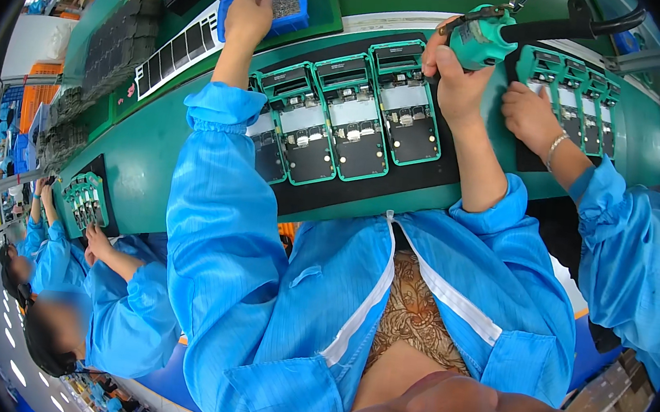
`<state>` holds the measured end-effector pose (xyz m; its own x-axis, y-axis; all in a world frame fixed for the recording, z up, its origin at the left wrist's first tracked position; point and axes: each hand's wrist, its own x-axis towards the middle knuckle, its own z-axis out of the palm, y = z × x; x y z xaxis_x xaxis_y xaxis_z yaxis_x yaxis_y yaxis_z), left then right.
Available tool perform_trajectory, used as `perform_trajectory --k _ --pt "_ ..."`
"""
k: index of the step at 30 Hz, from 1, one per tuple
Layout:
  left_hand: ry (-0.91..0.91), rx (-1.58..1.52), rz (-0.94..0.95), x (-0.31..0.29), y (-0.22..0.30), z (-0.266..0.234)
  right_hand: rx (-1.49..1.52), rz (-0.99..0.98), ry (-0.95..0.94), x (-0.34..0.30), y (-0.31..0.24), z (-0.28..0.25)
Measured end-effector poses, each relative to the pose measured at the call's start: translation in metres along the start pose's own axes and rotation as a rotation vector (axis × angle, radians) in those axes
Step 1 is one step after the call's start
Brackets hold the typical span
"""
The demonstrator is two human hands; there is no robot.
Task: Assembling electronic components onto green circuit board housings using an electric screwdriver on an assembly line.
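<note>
My left hand (248, 17) is at the left part of a blue bin (290, 23) full of small metal screws (287, 4). Its fingers curl down together, and whatever they may pinch is hidden. In my right hand (462, 84) is a green electric screwdriver (477, 39), gripped by its body above the right end of a row of devices. Several open green-framed handheld device housings (405, 102) lie side by side on a black mat (428, 172), between my arms. White panels, small connectors and black lower sections show inside them.
At right, a co-worker's hand (531, 114) touches another row of green housings (571, 98). A dark cable arm (574, 27) reaches toward the screwdriver. Black trays (127, 39) are stacked at left, beside a white strip with dark rectangles (176, 52). More co-workers sit far left along the green bench (152, 157).
</note>
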<state>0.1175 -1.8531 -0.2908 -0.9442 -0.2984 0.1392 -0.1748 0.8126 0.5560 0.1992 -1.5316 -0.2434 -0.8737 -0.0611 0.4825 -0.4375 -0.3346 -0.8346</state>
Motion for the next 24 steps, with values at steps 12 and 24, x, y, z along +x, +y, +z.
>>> perform_trajectory --k 12,24 --pt "0.308 -0.162 0.297 -0.086 0.078 -0.040 0.106 -0.001 0.015 -0.003 0.010 -0.009" --pt "0.098 -0.302 0.599 -0.226 0.110 0.002 0.399 -0.120 -0.246 -0.022 -0.047 0.058"
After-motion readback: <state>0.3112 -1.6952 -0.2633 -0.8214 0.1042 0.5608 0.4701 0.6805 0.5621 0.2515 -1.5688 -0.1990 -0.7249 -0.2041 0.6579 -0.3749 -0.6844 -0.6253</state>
